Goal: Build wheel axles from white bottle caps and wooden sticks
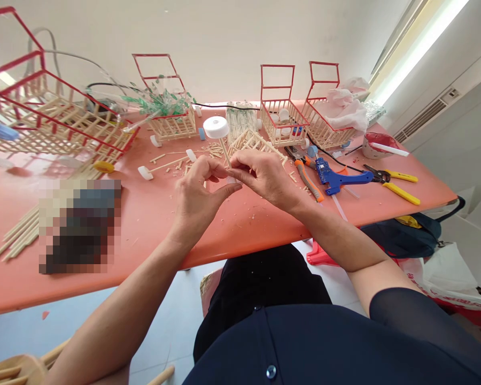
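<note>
My right hand [262,174] pinches a thin wooden stick [225,152] between thumb and fingers above the orange table. A white bottle cap [216,127] sits on the stick's upper end. My left hand [202,195] is closed around the lower end, its thumb and fingertips meeting the right fingertips. Something whitish shows between the hands there, perhaps a second cap, mostly hidden by the fingers. Behind the hands lies a small frame of glued wooden sticks [256,143]. To the left, another stick with white caps [145,172] rests on the table.
Small stick carts with red handles [278,104] stand along the wall, and a larger one [64,115] is at left. A blue glue gun [336,176], orange-handled pliers [308,179] and yellow-handled pliers [401,184] lie right. Loose sticks [22,230] and a blurred dark object [82,230] lie left.
</note>
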